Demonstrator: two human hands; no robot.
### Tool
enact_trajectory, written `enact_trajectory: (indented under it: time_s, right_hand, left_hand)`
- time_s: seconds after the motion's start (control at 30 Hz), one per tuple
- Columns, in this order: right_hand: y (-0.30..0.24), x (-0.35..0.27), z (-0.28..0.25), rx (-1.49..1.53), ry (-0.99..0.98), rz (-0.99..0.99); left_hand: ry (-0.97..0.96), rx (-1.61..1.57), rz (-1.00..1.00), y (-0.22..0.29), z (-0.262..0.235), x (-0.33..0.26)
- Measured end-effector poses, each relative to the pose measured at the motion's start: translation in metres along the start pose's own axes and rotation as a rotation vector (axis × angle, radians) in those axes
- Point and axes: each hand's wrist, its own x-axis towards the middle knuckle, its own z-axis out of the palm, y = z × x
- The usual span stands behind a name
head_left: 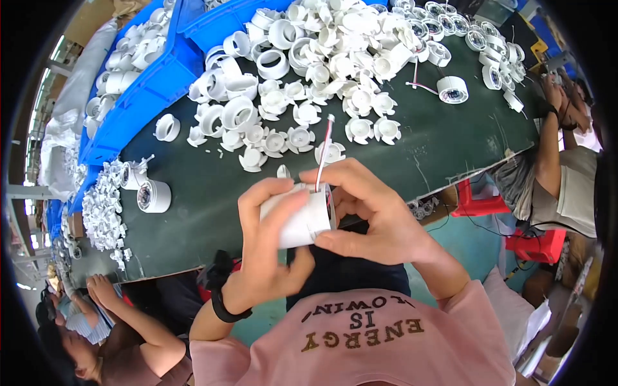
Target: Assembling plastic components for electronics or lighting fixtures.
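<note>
Above the near edge of the bench I hold a white cylindrical plastic housing [299, 222] between both hands. My left hand [267, 235] wraps its fingers over the housing's left side and top. On the other side, my right hand [376, 219] grips the right end with thumb and fingers. A dark part shows inside that end, mostly hidden by my fingers. From the housing a thin red and white cable [324, 151] rises, with a small white connector at its tip. Just beyond my hands lies a white bladed plastic piece [330, 152].
White rings and bladed pieces [273, 103] pile on the dark green bench [199, 222]. Blue bins [145, 96] stand left and behind. Small white clips [103, 209] lie near a finished-looking round unit [154, 196]. Similar units [452, 90] sit right. Co-workers [138, 338] work at both sides.
</note>
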Motion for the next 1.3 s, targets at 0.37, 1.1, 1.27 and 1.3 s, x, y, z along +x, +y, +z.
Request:
enact_trajectory:
  time_s: [0.37, 1.1, 1.27, 1.3]
  right_hand:
    - [0.033, -0.029, 0.021, -0.507, 0.104, -0.391]
    - [-0.005, -0.025, -0.024, -0.850, 0.274, -0.396]
    - [0.002, -0.012, -0.154, -1.547, 0.838, -0.216]
    - [0.014, -0.011, -0.178, -1.600, 0.817, -0.184]
  left_hand:
    - [0.185, -0.659, -0.615, 0.013, 0.029, -0.012]
    - [0.161, -0.638, -0.812, 0.001, -0.002, -0.010]
    - [0.377, -0.284, -0.757, -0.051, -0.070, -0.034]
    - [0.367, -0.229, -0.749, -0.058, -0.079, -0.035]
